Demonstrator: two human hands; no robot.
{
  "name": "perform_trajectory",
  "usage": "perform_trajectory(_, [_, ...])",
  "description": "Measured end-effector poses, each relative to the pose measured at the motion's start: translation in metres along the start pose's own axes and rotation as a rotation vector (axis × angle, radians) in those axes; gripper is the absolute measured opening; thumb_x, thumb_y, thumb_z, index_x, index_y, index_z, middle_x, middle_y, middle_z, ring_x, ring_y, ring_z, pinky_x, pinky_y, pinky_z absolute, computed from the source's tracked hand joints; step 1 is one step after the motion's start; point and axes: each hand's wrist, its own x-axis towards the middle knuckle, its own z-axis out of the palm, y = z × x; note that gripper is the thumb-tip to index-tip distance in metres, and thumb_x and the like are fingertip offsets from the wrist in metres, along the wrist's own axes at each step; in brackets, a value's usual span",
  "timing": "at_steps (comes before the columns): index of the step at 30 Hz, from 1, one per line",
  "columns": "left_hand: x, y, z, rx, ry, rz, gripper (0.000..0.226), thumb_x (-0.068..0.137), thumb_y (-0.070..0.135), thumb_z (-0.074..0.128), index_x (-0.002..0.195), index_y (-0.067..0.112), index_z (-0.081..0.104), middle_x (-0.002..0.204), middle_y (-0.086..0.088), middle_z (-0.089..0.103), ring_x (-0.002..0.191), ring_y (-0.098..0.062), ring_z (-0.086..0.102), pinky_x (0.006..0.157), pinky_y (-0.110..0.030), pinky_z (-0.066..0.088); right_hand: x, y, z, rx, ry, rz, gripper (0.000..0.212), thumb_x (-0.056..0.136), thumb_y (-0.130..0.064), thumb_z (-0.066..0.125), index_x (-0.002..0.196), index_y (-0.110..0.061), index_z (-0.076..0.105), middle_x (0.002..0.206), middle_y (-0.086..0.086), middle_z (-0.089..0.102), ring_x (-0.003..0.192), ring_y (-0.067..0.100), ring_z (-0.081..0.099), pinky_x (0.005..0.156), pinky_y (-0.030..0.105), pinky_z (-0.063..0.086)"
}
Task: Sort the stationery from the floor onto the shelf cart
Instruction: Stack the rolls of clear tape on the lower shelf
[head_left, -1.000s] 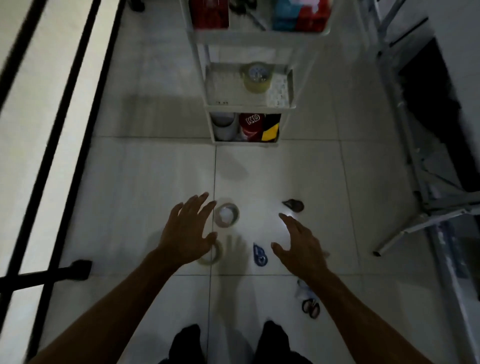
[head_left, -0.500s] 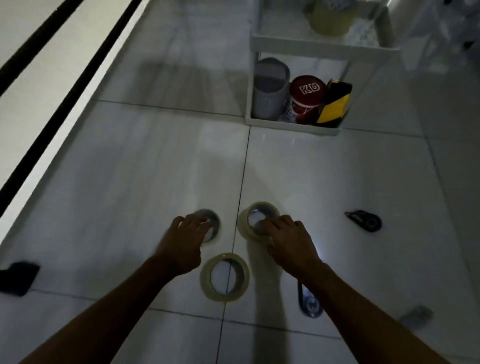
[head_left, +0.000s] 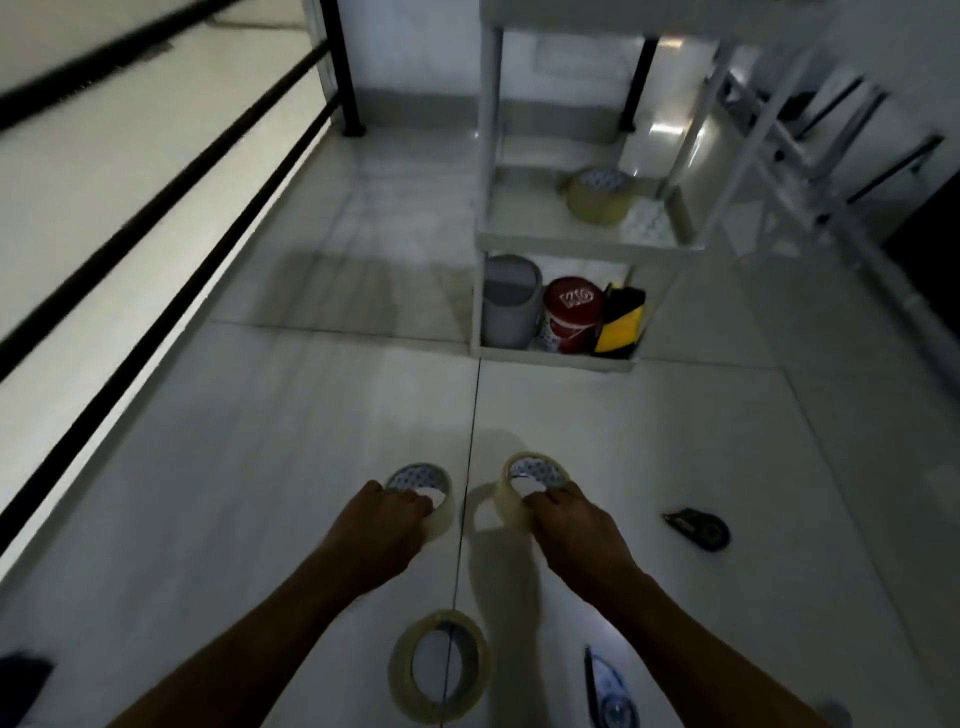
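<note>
two rolls in hand, much lost to the dark

the room is dim and the edges smear, so we cannot read the print on the tape cores. our fingertips are hidden behind each roll's rim. the cart's top tier is cut off by the upper edge. a dark shape at the lower left corner (head_left: 23, 675) is too blurred to name.

on the pale tiled floor (head_left: 260, 467) a black correction-tape dispenser (head_left: 698, 527) lies well to the right of our hands, and a blue one (head_left: 608, 691) sits near the bottom edge, partly under our right forearm. a third tape roll (head_left: 441, 667) lies flat on the tile seam between our forearms. nothing stands between our hands and the white shelf cart (head_left: 571, 244) ahead. its middle tier holds a tan tape roll (head_left: 600, 195); its bottom tier holds a grey cylinder (head_left: 509, 301), a red canister (head_left: 571, 314) and a black-and-yellow roll (head_left: 623, 322).

our left hand (head_left: 384, 525) pinches the near rim of a clear tape roll (head_left: 428, 493). our right hand (head_left: 571, 519) pinches a yellowish tape roll (head_left: 524, 486), tilted, its shadow falling on the floor just beside it. both rolls are low over the floor, well short of the cart.
</note>
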Motion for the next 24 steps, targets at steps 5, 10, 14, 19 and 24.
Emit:
perform_trajectory(5, [0.014, -0.004, -0.126, 0.024, 0.174, 0.041, 0.033, 0.096, 0.030, 0.042, 0.125, 0.021, 0.053, 0.129, 0.000, 0.060, 0.114, -0.021, 0.056, 0.093, -0.028, 0.034, 0.017, 0.004, -0.118, -0.028, 0.172, -0.005, 0.030, 0.089, -0.010, 0.060, 0.119, -0.006, 0.062, 0.115, 0.015, 0.066, 0.112, 0.034, 0.058, 0.078, 0.040, 0.054])
perform_trajectory(10, [0.003, 0.002, -0.254, -0.062, 0.428, 0.096, 0.035, 0.090, 0.023, 0.054, 0.123, 0.014, 0.062, 0.129, -0.008, 0.062, 0.116, -0.026, 0.058, 0.088, -0.033, 0.043, 0.023, 0.010, -0.229, -0.070, 0.241, -0.002, 0.046, 0.095, -0.015, 0.050, 0.141, -0.013, 0.046, 0.138, 0.016, 0.052, 0.125, 0.035, 0.046, 0.094, 0.040, 0.047])
perform_trajectory(14, [-0.002, 0.013, -0.306, 0.019, 0.502, 0.072, 0.035, 0.091, 0.029, 0.053, 0.124, 0.020, 0.060, 0.125, -0.009, 0.064, 0.108, -0.029, 0.061, 0.086, -0.034, 0.043, 0.021, 0.017, -0.285, -0.074, 0.286, 0.033, 0.052, 0.091, -0.020, 0.058, 0.141, -0.016, 0.045, 0.134, 0.019, 0.054, 0.120, 0.036, 0.049, 0.091, 0.040, 0.047])
perform_trajectory(19, [0.017, 0.018, -0.321, 0.075, 0.512, 0.076, 0.038, 0.092, 0.032, 0.048, 0.128, 0.022, 0.057, 0.125, -0.005, 0.064, 0.109, -0.025, 0.060, 0.087, -0.033, 0.041, 0.035, 0.032, -0.304, -0.119, 0.302, 0.092, 0.038, 0.095, -0.020, 0.052, 0.132, -0.010, 0.053, 0.127, 0.018, 0.059, 0.121, 0.032, 0.048, 0.094, 0.041, 0.049])
perform_trajectory(24, [0.080, 0.011, -0.315, 0.025, 0.467, 0.052, 0.037, 0.091, 0.030, 0.050, 0.127, 0.022, 0.058, 0.125, -0.003, 0.064, 0.112, -0.026, 0.058, 0.090, -0.035, 0.043, 0.081, 0.061, -0.292, -0.103, 0.291, 0.133, 0.039, 0.095, -0.021, 0.054, 0.133, -0.010, 0.051, 0.131, 0.017, 0.057, 0.125, 0.032, 0.047, 0.094, 0.046, 0.051])
